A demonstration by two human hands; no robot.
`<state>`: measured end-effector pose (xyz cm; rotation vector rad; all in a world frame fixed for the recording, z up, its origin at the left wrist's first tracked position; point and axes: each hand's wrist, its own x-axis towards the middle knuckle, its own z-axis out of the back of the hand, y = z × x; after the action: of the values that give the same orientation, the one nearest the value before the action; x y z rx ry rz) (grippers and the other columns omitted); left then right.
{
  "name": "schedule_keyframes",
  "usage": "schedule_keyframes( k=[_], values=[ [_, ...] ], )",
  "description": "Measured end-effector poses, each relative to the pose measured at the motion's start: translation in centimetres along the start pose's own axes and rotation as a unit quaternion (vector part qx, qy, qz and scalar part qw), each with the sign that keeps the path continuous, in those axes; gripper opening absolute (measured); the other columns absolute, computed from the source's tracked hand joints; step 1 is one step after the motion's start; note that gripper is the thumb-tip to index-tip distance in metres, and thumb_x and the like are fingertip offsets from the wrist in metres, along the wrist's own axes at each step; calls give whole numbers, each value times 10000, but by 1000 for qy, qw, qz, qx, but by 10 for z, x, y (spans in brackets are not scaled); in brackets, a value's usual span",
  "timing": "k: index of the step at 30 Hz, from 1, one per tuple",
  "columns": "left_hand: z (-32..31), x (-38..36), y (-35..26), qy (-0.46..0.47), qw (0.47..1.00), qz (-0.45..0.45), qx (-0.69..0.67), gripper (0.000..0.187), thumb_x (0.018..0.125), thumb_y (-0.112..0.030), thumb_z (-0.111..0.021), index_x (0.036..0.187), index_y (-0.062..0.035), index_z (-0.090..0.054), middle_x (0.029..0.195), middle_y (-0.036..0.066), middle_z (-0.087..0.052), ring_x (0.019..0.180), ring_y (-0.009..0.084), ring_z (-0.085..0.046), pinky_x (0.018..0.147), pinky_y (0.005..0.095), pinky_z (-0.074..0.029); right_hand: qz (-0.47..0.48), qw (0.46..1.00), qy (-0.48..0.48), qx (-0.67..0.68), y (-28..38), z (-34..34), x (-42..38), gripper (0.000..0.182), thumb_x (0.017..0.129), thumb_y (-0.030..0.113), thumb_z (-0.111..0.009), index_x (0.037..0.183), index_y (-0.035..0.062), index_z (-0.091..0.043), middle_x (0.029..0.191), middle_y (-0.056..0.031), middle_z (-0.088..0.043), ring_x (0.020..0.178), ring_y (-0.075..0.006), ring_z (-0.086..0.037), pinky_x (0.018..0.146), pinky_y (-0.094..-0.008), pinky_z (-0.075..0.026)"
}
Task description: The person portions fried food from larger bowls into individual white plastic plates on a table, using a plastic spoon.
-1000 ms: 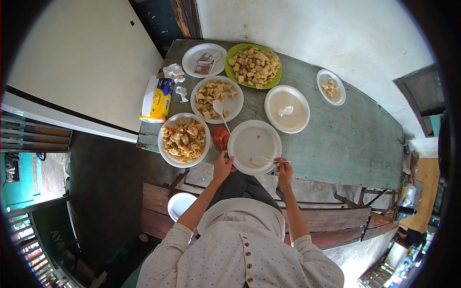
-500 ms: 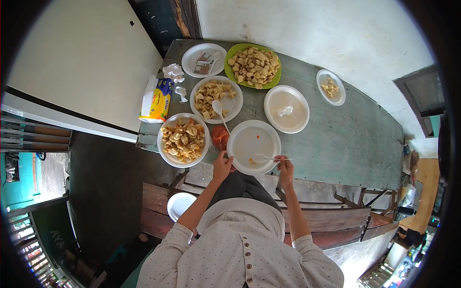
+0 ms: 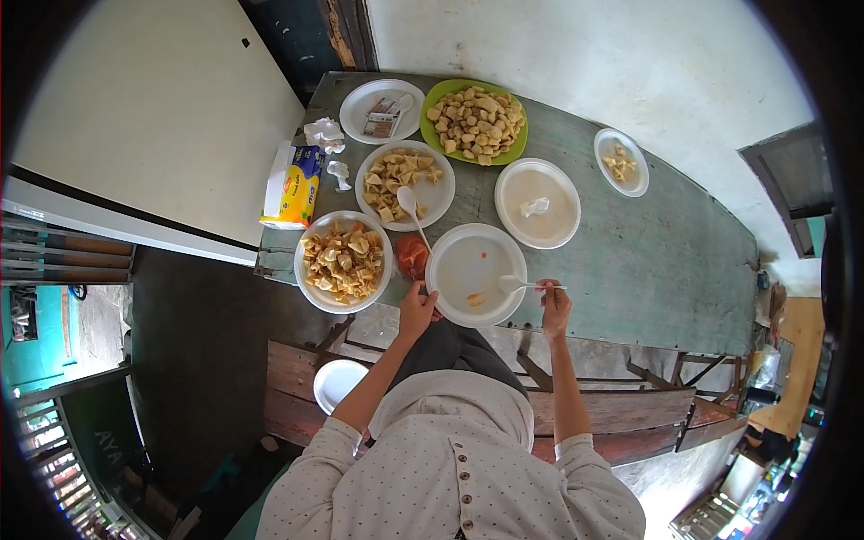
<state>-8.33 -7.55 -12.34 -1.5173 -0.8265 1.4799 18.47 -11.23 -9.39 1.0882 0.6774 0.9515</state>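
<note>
A round white plate [image 3: 468,252] sits at the table's near edge, with small orange smears on its surface. My left hand [image 3: 417,310] grips its lower-left rim, fingers closed there. Between thumb and fingers, my right hand [image 3: 555,308] pinches the handle of a white plastic spoon [image 3: 510,283], whose bowl is over the plate's right side. Left of the plate lies a bag of red sauce [image 3: 412,256]. A second white spoon [image 3: 408,202] rests across a plate of pale fried pieces [image 3: 399,183], its handle reaching down to the near plate.
A plate heaped with browned crisp pieces [image 3: 343,263] stands to the left, a tissue pack [image 3: 295,189] behind it. Farther back are a green plate of pale chunks [image 3: 476,126], a plate with crumpled tissue [image 3: 537,204] and a small plate [image 3: 621,163]. A bench [image 3: 612,412] runs below the table.
My right hand has moved right, drawing the spoon toward the plate's right rim. A longer orange smear now shows on the plate. My left hand stays at the rim.
</note>
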Motion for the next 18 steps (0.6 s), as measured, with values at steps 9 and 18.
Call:
schedule_keyframes(
  k=[9,18],
  values=[
    [-1,0,-3,0,1000,-4,12,272,842,-104,-541,1048,41,-440,606,112,-606,496,156,-606,420,250,-490,-71,987,123,75,-7,-31,-25,275,922,217,-438,838,7,-594,714,-23,-571,542,-60,-418,501,-192,-349],
    [-1,0,-3,-1,1000,1,8,272,840,-99,-543,1050,38,-438,604,112,-603,493,156,-605,413,250,-487,17,999,11,-29,-6,7,17,264,904,194,-422,826,18,-603,656,-19,-563,503,-74,-405,468,-228,-335]
  ],
)
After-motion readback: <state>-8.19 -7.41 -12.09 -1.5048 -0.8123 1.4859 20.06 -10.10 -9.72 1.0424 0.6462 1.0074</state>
